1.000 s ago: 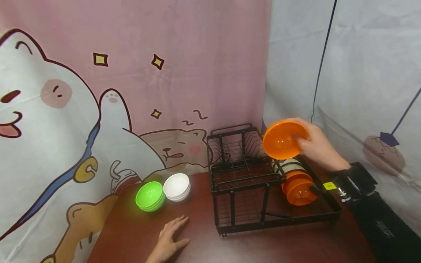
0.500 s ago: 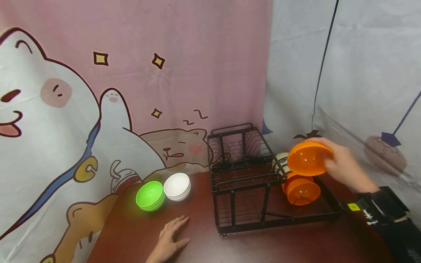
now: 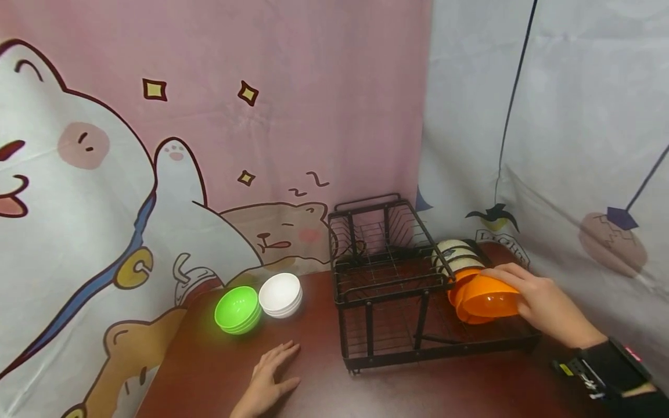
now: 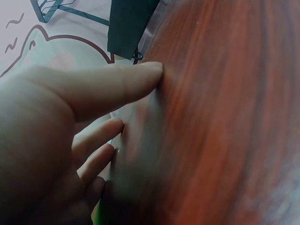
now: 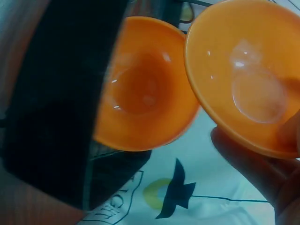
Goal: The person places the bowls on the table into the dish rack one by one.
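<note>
Orange glossy bowl (image 3: 492,303), pinched aslant by right hand (image 3: 543,299), is risking clipping round orange bowls (image 3: 458,297) leftward, left hand (image 3: 266,378) lying relaxed, empty.

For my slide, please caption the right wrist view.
The right grip holds one orange bowl close to a second orange bowl.

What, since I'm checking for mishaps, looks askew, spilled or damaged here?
Nothing stands out. The green bowls and white bowls sit neatly stacked on the table, with no spill or crack visible. The orange bowl in the right hand is tipped, but it is gripped at the dish rack, so that seems no mishap.
</note>
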Action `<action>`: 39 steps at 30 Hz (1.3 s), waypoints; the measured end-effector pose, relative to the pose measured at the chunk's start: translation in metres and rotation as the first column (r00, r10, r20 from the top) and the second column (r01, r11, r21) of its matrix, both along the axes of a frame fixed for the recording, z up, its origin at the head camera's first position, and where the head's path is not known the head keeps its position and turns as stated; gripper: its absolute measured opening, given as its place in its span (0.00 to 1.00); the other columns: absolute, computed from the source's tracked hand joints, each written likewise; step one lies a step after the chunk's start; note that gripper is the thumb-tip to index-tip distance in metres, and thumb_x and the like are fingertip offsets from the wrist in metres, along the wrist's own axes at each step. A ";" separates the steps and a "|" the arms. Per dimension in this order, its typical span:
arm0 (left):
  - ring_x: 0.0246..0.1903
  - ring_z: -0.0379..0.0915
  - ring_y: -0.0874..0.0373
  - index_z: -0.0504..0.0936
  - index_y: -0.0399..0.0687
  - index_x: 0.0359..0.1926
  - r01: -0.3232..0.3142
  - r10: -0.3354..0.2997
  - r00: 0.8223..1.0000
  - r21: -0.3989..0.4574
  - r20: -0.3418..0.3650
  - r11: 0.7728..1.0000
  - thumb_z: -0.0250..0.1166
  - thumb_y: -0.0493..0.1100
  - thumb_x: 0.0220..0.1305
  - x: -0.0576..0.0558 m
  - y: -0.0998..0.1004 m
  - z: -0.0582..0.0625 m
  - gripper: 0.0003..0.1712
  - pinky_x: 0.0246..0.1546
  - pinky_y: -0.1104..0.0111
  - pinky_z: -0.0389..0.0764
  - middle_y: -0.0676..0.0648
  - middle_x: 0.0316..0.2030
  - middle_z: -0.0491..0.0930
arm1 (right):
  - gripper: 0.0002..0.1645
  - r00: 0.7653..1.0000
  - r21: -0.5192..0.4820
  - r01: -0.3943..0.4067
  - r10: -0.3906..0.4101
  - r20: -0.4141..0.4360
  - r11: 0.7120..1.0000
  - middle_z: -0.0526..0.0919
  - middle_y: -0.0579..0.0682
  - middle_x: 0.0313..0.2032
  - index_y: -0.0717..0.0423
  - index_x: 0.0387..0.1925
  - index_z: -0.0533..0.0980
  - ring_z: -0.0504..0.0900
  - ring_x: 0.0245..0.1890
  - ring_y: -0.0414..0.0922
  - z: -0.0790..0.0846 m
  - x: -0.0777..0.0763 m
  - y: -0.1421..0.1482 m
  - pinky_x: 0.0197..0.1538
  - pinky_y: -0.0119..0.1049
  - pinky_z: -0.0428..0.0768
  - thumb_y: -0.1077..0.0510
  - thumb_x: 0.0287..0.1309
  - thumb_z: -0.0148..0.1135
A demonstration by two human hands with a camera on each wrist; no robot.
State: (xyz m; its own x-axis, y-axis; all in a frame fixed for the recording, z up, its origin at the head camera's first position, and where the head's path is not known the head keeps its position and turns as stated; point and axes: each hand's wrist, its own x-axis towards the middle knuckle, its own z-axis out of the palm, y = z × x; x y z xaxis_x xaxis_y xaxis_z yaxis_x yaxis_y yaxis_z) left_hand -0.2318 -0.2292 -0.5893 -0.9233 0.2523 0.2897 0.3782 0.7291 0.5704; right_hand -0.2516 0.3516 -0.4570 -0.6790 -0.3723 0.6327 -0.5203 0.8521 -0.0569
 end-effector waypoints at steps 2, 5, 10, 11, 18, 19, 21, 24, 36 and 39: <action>0.64 0.63 0.41 0.78 0.54 0.61 -0.001 0.001 1.000 0.013 0.013 1.000 0.77 0.47 0.47 -0.001 0.000 0.000 0.37 0.54 0.45 0.57 0.45 0.64 0.74 | 0.45 1.000 0.049 -0.008 0.009 -0.020 0.999 0.77 0.39 0.49 0.41 0.54 0.78 0.66 0.20 0.30 -0.004 -0.001 0.001 0.22 0.25 0.67 0.76 0.28 0.60; 0.65 0.61 0.41 0.77 0.54 0.62 0.010 -0.011 0.999 0.026 0.035 1.000 0.77 0.45 0.48 -0.002 0.001 0.000 0.37 0.55 0.45 0.55 0.45 0.65 0.73 | 0.45 0.998 0.113 -0.021 0.028 -0.053 0.993 0.76 0.39 0.47 0.41 0.54 0.79 0.57 0.17 0.28 -0.008 0.000 0.003 0.19 0.24 0.61 0.73 0.26 0.64; 0.65 0.61 0.42 0.78 0.54 0.62 0.004 -0.004 1.000 0.018 0.031 1.000 0.77 0.46 0.48 -0.002 0.001 0.002 0.37 0.55 0.45 0.56 0.45 0.65 0.73 | 0.49 0.994 0.201 -0.069 0.085 -0.074 0.977 0.76 0.43 0.46 0.41 0.56 0.79 0.59 0.18 0.31 -0.017 -0.002 0.003 0.19 0.26 0.63 0.72 0.22 0.70; 0.65 0.62 0.42 0.78 0.54 0.61 -0.003 0.003 1.000 0.016 0.030 1.000 0.77 0.46 0.48 -0.001 0.000 0.002 0.36 0.55 0.45 0.56 0.46 0.65 0.73 | 0.49 0.992 0.220 -0.076 0.096 -0.080 0.972 0.76 0.43 0.46 0.41 0.56 0.78 0.60 0.18 0.31 -0.019 -0.003 0.003 0.19 0.26 0.63 0.72 0.22 0.70; 0.65 0.62 0.42 0.78 0.54 0.62 0.000 0.000 1.000 0.012 0.011 1.000 0.77 0.44 0.47 -0.002 -0.005 0.001 0.37 0.55 0.46 0.56 0.45 0.66 0.73 | 0.48 0.983 0.303 -0.108 0.147 -0.108 0.947 0.77 0.49 0.46 0.41 0.56 0.78 0.70 0.23 0.40 -0.033 -0.012 0.001 0.20 0.32 0.71 0.72 0.23 0.69; 0.65 0.61 0.43 0.77 0.54 0.62 0.000 0.000 1.000 0.013 0.019 1.000 0.77 0.44 0.48 -0.003 -0.006 0.001 0.37 0.55 0.46 0.55 0.45 0.66 0.72 | 0.49 0.983 0.314 -0.110 0.150 -0.108 0.943 0.77 0.49 0.46 0.41 0.56 0.78 0.70 0.23 0.40 -0.035 -0.014 0.002 0.20 0.32 0.71 0.72 0.23 0.68; 0.66 0.61 0.43 0.77 0.54 0.62 0.000 -0.001 1.000 0.014 0.031 1.000 0.76 0.44 0.48 -0.003 -0.006 0.000 0.37 0.56 0.45 0.55 0.45 0.66 0.72 | 0.48 0.981 0.333 -0.112 0.157 -0.113 0.936 0.77 0.50 0.47 0.40 0.57 0.78 0.70 0.23 0.42 -0.041 -0.016 0.003 0.19 0.33 0.71 0.72 0.25 0.66; 0.66 0.61 0.42 0.78 0.54 0.62 -0.002 0.001 1.000 0.010 0.032 1.000 0.77 0.45 0.48 -0.003 -0.006 -0.001 0.36 0.56 0.44 0.55 0.46 0.66 0.72 | 0.47 0.980 0.354 -0.107 0.159 -0.122 0.929 0.76 0.53 0.47 0.40 0.57 0.78 0.71 0.23 0.43 -0.048 -0.018 0.004 0.19 0.34 0.70 0.72 0.27 0.63; 0.65 0.62 0.42 0.78 0.54 0.61 0.001 -0.001 1.000 -0.001 0.026 1.000 0.76 0.46 0.49 0.000 -0.001 0.000 0.35 0.56 0.43 0.56 0.45 0.65 0.73 | 0.47 0.996 0.320 -0.060 0.080 -0.050 0.946 0.66 0.52 0.38 0.37 0.53 0.79 0.52 0.17 0.36 -0.063 -0.017 0.007 0.18 0.27 0.58 0.76 0.26 0.71; 0.66 0.61 0.42 0.78 0.55 0.61 0.005 -0.005 0.999 0.009 0.042 1.000 0.76 0.46 0.49 0.000 -0.001 0.000 0.35 0.56 0.44 0.55 0.46 0.66 0.72 | 0.45 0.996 0.318 -0.044 0.067 -0.062 0.947 0.66 0.52 0.38 0.38 0.51 0.79 0.54 0.17 0.37 -0.064 -0.019 0.008 0.18 0.27 0.56 0.76 0.27 0.68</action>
State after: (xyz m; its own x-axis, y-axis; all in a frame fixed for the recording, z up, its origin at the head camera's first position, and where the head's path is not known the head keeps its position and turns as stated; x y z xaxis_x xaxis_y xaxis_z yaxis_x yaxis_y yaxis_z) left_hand -0.2318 -0.2302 -0.5893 -0.9333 0.2546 0.2532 0.3576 0.7219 0.5924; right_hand -0.2702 0.3592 -0.5214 -0.6093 -0.5964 0.5225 -0.5598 0.7903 0.2492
